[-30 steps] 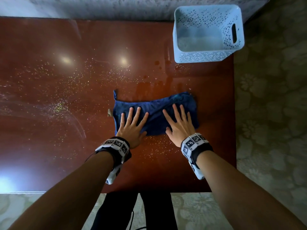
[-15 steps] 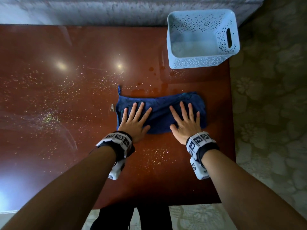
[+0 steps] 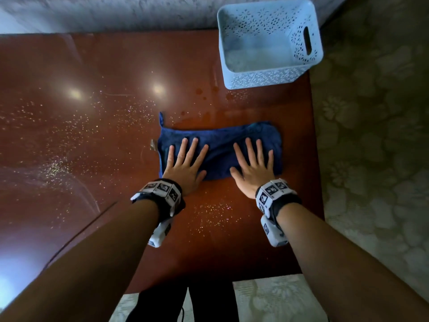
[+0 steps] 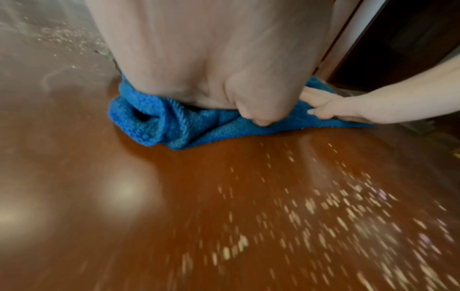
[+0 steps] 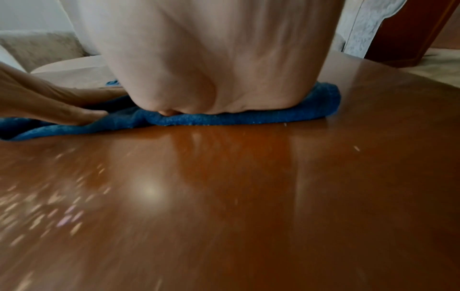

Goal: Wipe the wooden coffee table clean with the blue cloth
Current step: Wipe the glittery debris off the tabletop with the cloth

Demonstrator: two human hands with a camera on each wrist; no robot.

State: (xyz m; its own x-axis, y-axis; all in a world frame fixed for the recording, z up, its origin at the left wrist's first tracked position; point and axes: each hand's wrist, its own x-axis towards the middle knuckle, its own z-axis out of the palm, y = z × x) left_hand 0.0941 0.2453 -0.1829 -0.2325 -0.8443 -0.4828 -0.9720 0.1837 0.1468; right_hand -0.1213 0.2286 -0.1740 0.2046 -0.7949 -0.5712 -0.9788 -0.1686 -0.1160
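Observation:
The folded blue cloth [image 3: 220,140] lies flat on the glossy reddish wooden coffee table [image 3: 92,66], right of centre. My left hand [image 3: 185,159] presses its left half with straight, spread fingers. My right hand [image 3: 253,161] presses its right half the same way. In the left wrist view the cloth [image 4: 159,122] bunches under my palm, with the right hand [image 4: 348,106] beside it. In the right wrist view the cloth [image 5: 248,118] sits under my palm. Pale crumbs [image 3: 213,212] speckle the table just nearer me than the cloth, and more crumbs [image 3: 51,163] lie to the left.
A light blue perforated plastic basket [image 3: 308,40] stands at the table's far right corner. A few dark droplets [image 3: 202,94] mark the wood between basket and cloth. The table's right edge [image 3: 314,159] runs close to the cloth, with patterned carpet [image 3: 371,135] beyond.
Both hands have slid the cloth a little to the right, toward the table's right edge, staying flat on it. The view has shifted slightly.

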